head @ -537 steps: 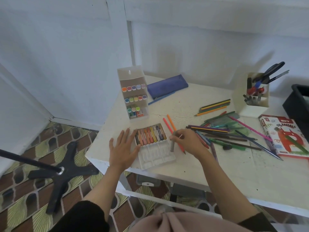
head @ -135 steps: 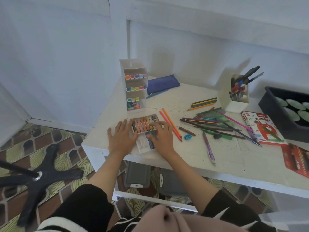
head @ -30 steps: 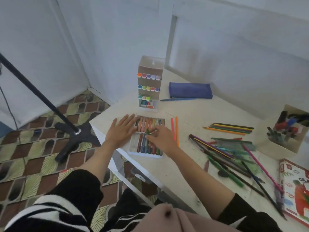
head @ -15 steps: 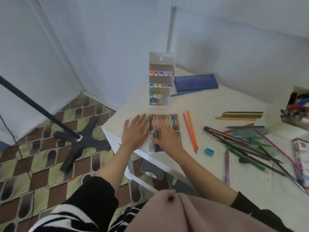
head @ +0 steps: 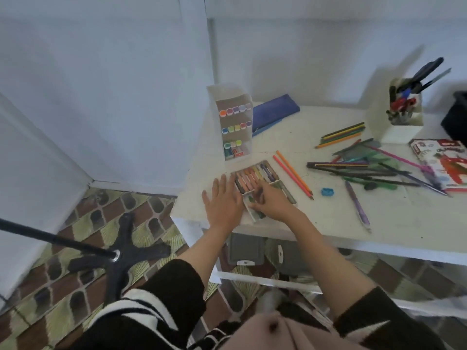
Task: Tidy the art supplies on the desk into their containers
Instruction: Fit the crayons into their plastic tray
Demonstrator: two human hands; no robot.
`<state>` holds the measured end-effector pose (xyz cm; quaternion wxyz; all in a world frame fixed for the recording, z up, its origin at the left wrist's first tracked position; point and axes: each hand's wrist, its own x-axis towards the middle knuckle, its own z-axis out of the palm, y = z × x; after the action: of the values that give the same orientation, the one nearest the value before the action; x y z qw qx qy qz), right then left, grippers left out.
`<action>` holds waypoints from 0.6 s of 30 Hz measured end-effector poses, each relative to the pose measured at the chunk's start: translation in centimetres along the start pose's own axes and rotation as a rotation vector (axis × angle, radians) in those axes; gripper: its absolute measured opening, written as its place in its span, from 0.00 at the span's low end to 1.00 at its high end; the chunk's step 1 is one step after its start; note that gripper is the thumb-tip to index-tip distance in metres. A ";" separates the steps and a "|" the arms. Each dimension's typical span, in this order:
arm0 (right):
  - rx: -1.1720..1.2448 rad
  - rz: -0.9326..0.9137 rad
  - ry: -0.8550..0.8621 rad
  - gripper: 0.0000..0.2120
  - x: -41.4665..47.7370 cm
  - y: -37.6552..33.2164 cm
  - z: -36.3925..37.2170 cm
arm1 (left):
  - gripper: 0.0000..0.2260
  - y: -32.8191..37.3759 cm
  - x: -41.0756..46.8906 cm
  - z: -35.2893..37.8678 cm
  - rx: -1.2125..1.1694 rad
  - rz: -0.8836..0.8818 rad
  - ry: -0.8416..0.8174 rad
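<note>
A white crayon tray (head: 275,176) with two rows of oil pastels lies near the desk's front left corner. My left hand (head: 222,200) lies flat beside its left edge, fingers spread and touching the tray. My right hand (head: 271,202) rests on the tray's near row, fingers bent down onto the crayons; whether it pinches one is hidden. Two orange pencils (head: 293,173) lie right of the tray. A heap of coloured pencils and pens (head: 366,168) covers the middle of the desk.
A white marker rack (head: 233,122) and a blue pouch (head: 274,111) stand at the back left. A white pen holder (head: 401,114) is at the back right, a pastel box (head: 447,162) beside it. A blue sharpener (head: 327,192) and purple pen (head: 357,207) lie loose.
The view has swung right. Both hands stay on the crayon tray, the right hand shifting slightly over the near row.
</note>
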<state>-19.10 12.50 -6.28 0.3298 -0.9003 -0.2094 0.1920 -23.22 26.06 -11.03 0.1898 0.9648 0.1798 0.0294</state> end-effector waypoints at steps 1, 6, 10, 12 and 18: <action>0.003 0.002 0.001 0.16 0.0 0.1 -0.2 | 0.23 0.1 0.0 0.0 -0.006 -0.001 -0.003; -0.016 0.053 0.063 0.14 -0.2 -0.6 0.4 | 0.24 -0.1 -0.2 -0.4 0.010 0.017 -0.045; -0.017 0.099 0.076 0.13 -0.3 -1.1 0.5 | 0.24 -0.3 -0.3 -0.5 0.007 0.019 -0.051; -0.022 0.121 0.088 0.12 -0.6 -1.4 0.4 | 0.24 -0.1 -0.2 -0.6 -0.003 0.035 -0.053; -0.009 0.124 0.098 0.13 -1.0 -2.1 0.3 | 0.25 -0.4 -0.1 -0.6 0.013 0.035 -0.053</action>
<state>-20.63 13.64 -4.87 0.3229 -0.9214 -0.1378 0.1667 -23.52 26.53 -10.63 0.1879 0.9694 0.1581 0.0061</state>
